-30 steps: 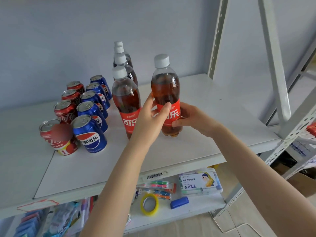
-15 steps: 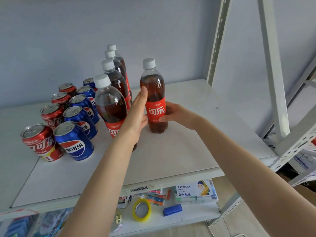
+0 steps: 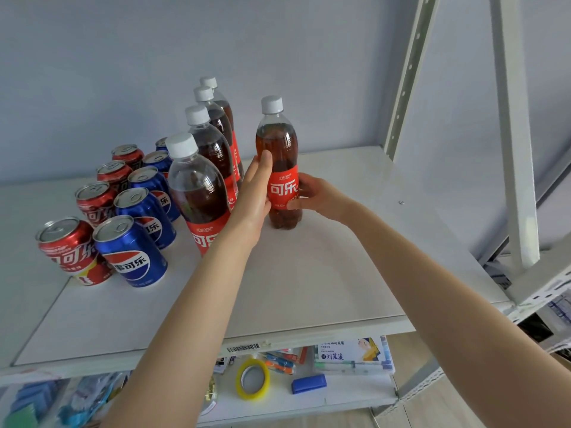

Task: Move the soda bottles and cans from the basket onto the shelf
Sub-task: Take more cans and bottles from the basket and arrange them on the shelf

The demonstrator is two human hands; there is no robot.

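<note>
A cola bottle (image 3: 279, 140) with a white cap and red label stands upright on the white shelf (image 3: 324, 273). My right hand (image 3: 319, 197) wraps its label from the right. My left hand (image 3: 253, 196) lies against its left side with the fingers straight up. Just left of it, a row of several matching bottles (image 3: 197, 186) runs back to the wall. Further left stand two rows of cans, blue ones (image 3: 129, 251) next to red ones (image 3: 66, 245). The basket is out of view.
A white upright post (image 3: 404, 75) and a slanted brace (image 3: 513, 134) bound the shelf on the right. The lower shelf holds a yellow tape roll (image 3: 252, 378), a blue block (image 3: 308, 383) and a box of pens (image 3: 349, 355).
The held bottle has gone from raised and tilted near the shelf front to standing upright further back beside the bottle row. My left fingers have straightened along its side.
</note>
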